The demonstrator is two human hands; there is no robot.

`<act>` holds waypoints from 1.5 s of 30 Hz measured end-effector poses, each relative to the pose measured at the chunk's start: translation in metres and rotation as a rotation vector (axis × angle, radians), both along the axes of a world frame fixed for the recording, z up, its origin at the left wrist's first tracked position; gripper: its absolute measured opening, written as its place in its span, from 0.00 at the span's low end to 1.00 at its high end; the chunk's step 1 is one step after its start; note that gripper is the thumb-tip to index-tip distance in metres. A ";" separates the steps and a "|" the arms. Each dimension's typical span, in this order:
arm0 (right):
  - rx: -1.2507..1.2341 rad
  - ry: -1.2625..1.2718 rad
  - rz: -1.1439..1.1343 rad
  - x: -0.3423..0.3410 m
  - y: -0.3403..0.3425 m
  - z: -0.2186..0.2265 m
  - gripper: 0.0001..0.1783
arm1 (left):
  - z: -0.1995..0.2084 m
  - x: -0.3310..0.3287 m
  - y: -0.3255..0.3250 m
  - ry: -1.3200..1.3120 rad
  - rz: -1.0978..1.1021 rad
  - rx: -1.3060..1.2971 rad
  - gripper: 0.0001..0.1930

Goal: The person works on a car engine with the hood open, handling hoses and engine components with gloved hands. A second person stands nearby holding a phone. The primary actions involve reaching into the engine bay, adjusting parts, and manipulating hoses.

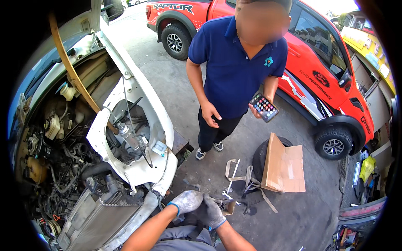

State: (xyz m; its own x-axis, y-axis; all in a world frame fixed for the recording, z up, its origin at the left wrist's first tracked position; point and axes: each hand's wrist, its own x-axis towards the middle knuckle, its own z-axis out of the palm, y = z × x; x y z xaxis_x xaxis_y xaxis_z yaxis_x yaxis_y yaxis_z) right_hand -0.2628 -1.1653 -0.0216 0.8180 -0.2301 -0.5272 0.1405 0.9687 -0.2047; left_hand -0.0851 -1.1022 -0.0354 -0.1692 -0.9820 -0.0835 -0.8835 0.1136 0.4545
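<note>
Grey-white work gloves cover both hands, which meet in front of my lap. My left hand (186, 202) is closed, its fingertips pinched close to the right hand's fingers. My right hand (212, 212) is closed too, with its fingers up against the left. Whatever lies between the fingertips is too small to make out. Just past them is a small dark piece (191, 184), and I cannot tell whether a hand touches it. Beside my right hand stands a small open box (229, 206). A wrench (230, 196) lies by that box.
On the left is a white vehicle's open engine bay (67, 167) with a radiator (100, 221) and a wooden prop (69, 62). Ahead, a person (238, 67) in navy holds a phone (264, 107). Straps (250, 178), cardboard (291, 167), a tire (260, 157) and a red pickup (335, 106) stand right.
</note>
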 end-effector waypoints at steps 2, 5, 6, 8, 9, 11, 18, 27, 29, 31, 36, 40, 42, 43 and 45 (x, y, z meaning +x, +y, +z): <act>0.023 -0.075 -0.059 0.015 -0.004 0.005 0.28 | 0.039 0.006 0.004 0.156 0.073 0.130 0.10; 0.017 -0.007 -0.108 0.027 -0.001 -0.006 0.20 | 0.090 0.006 0.013 0.375 0.234 0.339 0.16; -0.008 0.053 -0.111 0.032 -0.002 -0.001 0.21 | 0.084 0.009 0.020 0.398 0.229 0.396 0.24; -0.011 0.188 -0.165 0.054 0.002 0.034 0.18 | 0.076 0.016 0.053 0.382 0.214 0.374 0.27; 0.004 0.251 -0.154 0.058 -0.001 0.045 0.15 | 0.074 0.018 0.064 0.376 0.194 0.351 0.29; -0.150 0.202 -0.209 0.054 -0.010 0.031 0.14 | 0.136 0.021 0.049 0.515 0.415 0.604 0.25; -0.675 0.157 0.069 0.072 0.014 0.071 0.14 | 0.119 0.040 0.092 1.292 0.982 0.004 0.21; -0.950 0.093 0.245 0.076 0.023 0.077 0.11 | 0.160 0.030 0.097 0.983 1.094 -0.432 0.15; -0.979 0.078 0.229 0.075 0.026 0.074 0.11 | 0.172 0.023 0.098 1.069 1.114 -0.521 0.18; -0.958 0.074 0.226 0.075 0.028 0.081 0.12 | 0.181 0.020 0.103 0.946 1.064 -0.569 0.19; -0.928 0.033 0.261 0.071 0.033 0.092 0.12 | 0.186 0.017 0.118 0.594 0.957 -0.632 0.17; -0.998 0.005 0.260 0.071 0.039 0.088 0.13 | 0.204 0.021 0.121 0.262 0.850 -0.811 0.16; -0.950 -0.003 0.288 0.071 0.042 0.096 0.13 | 0.210 0.023 0.124 0.193 0.811 -0.852 0.15; -0.926 -0.006 0.304 0.071 0.044 0.099 0.14 | 0.210 0.023 0.127 0.180 0.816 -0.834 0.15; -0.949 0.012 0.334 0.068 0.047 0.098 0.14 | 0.208 0.025 0.137 0.150 0.829 -0.795 0.14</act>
